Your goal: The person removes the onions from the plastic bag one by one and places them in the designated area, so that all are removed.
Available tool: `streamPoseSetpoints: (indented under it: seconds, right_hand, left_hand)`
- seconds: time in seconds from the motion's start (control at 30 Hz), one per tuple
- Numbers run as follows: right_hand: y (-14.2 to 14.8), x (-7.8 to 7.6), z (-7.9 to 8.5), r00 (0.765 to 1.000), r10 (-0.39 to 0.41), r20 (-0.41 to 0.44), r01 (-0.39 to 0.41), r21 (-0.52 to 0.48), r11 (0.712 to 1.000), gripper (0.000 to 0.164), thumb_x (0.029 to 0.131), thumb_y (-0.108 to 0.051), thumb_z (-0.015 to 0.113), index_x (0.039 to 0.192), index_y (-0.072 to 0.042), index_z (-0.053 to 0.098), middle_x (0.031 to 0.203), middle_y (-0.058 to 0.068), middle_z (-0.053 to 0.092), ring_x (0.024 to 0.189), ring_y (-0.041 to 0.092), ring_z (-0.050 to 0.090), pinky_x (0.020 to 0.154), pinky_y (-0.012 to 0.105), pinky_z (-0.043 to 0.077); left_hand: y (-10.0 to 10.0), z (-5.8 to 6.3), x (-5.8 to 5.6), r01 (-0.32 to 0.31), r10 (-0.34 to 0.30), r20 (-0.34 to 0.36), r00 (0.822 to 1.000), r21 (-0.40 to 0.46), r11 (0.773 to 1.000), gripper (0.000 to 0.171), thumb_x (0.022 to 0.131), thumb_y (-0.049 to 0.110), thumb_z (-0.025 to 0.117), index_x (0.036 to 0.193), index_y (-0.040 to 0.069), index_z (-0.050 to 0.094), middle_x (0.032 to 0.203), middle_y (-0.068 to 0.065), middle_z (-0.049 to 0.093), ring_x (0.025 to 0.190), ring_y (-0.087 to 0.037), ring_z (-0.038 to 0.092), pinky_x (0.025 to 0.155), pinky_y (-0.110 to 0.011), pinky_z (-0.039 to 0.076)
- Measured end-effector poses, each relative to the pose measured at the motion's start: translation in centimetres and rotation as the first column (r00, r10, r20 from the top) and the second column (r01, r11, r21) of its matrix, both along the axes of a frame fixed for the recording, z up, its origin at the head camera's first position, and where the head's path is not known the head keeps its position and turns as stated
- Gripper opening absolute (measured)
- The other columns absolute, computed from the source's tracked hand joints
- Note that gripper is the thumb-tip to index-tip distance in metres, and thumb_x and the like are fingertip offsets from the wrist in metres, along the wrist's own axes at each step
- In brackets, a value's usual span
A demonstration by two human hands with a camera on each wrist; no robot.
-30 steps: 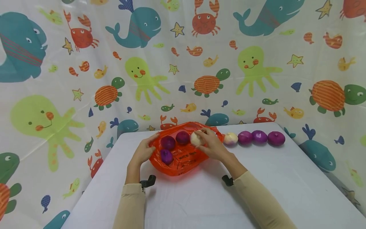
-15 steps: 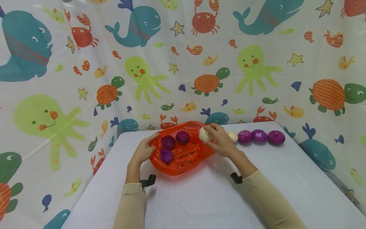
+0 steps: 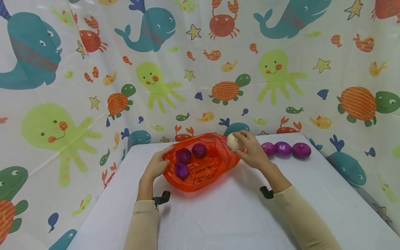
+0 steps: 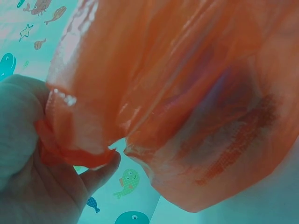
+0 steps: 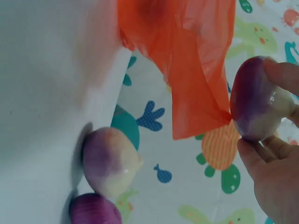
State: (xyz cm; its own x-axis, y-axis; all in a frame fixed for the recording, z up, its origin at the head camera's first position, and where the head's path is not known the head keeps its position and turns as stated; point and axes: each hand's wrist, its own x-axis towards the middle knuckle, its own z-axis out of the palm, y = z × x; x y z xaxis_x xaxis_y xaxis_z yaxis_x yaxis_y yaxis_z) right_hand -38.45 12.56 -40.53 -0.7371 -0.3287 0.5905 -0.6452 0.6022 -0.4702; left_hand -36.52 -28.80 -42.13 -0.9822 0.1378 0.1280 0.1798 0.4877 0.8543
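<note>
Left hand [image 3: 155,165], extended forward, grips the rim of the red bag [image 3: 220,163] between thumb and fingers. Right hand [image 3: 255,153], angled inward, pinches a turnip [image 3: 233,141] by its fingertips at the bag's right edge

The head camera looks forward and down over the worktop [image 3: 212,222] to its far edge; close wrist views face past left hand [image 3: 157,164] and right hand [image 3: 253,152]; all share the red bag [image 3: 225,156].

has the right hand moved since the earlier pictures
Yes, rightward: in the head view, the right hand has moved toward the row of purple bulbs on the white table.
</note>
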Motion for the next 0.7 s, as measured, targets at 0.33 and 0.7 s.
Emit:
streamPoseSetpoints:
  seconds: [0.33,0.7]
  right_hand:
    - [2.5,-0.1,-0.1,0.996,-0.063,0.057,0.063,0.01,0.998,0.065,0.088,-0.021,0.082,0.147,-0.014,0.056,0.143,0.018,0.052,0.131,0.04,0.05,0.103,0.065,0.053]
    - [5.2,-0.4,0.2,0.971,-0.135,0.195,0.124,0.072,0.99,0.067,0.091,-0.023,0.08,0.15,-0.016,0.049,0.153,0.018,0.045,0.131,0.042,0.051,0.103,0.068,0.05]
  left_hand:
    - [0.2,0.1,0.0,-0.013,0.013,0.004,1.0,-0.014,1.0,0.069,0.096,-0.004,0.053,0.159,0.024,0.045,0.165,-0.01,0.043,0.12,-0.039,0.065,0.083,-0.034,0.064]
    - [0.1,0.1,0.0,-0.018,0.018,0.01,1.0,0.001,1.0,0.07,0.095,-0.004,0.053,0.158,0.026,0.047,0.164,-0.005,0.044,0.124,-0.042,0.064,0.085,-0.038,0.064]
